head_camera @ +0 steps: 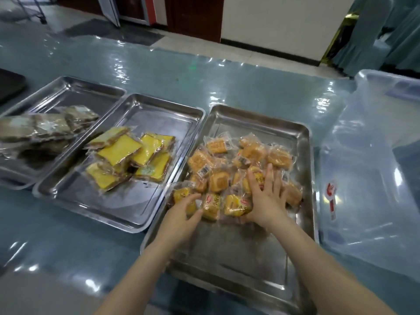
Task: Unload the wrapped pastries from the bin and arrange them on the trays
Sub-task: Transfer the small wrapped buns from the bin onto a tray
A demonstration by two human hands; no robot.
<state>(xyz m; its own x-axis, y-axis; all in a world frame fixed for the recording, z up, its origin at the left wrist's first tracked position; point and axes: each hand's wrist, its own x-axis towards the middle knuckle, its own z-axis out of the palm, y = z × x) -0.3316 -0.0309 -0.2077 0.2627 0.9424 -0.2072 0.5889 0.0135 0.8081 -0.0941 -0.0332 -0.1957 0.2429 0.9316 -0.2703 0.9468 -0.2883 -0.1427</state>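
Three steel trays sit side by side on a table covered in glossy blue-green plastic sheeting. The right tray holds a loose heap of orange wrapped pastries, piled across its middle and far half, several with barcode labels facing up; its near half is bare metal. The right hand lies flat on the heap with fingers spread and extended, palm down, pressing on packets rather than closing on any. The left hand reaches in at the heap's near-left corner, fingers curled loosely around one orange packet by the tray's left rim; the grasp looks partial, not a firm clasp.

The middle tray carries a smaller cluster of flat yellow wrapped cakes, overlapping each other toward its left side. The left tray holds brownish wrapped pastries, blurred at the frame's edge. The edge of a dark tray shows beyond it on the far left.

Just right of the orange pile's tray stands a translucent plastic bin with a red-and-white sticker on its near-left wall; no packets show in the visible part of it. Beyond the table are pale floor tiles, a dark red door frame and teal fabric-covered furniture.
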